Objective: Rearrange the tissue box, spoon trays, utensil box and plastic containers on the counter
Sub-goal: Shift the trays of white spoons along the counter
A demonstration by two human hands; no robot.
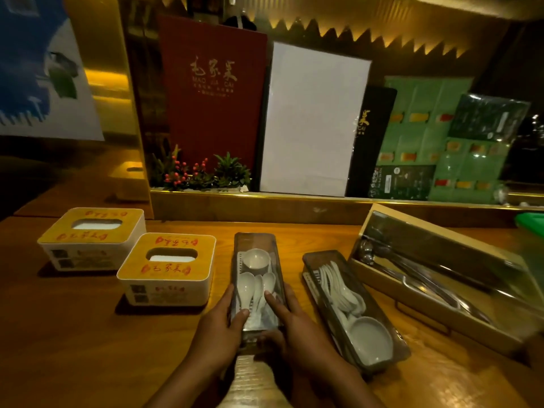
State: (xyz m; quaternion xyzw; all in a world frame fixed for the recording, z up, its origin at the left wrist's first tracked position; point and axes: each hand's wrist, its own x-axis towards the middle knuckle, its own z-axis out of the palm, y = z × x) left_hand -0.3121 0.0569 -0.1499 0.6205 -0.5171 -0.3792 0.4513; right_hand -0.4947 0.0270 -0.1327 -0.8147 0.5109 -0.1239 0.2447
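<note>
Both hands are clamped on the near end of the middle spoon tray, which lies lengthwise on the wooden counter, just right of the nearer tissue box. The left hand wraps the tray's left wall with its thumb laid over the lid, and the right hand holds the right wall with a finger stretched along the top. The tray looks like thin smoked plastic with a clear lid, probably light and a little slick, while the white spoons and small cup inside look like ceramic (they would rattle and could chip if it is tipped). Gripping the two long walls and keeping it level seems the safest hold. A second spoon tray sits angled to the right, with the long utensil box beyond it, and another tissue box stands far left.
</note>
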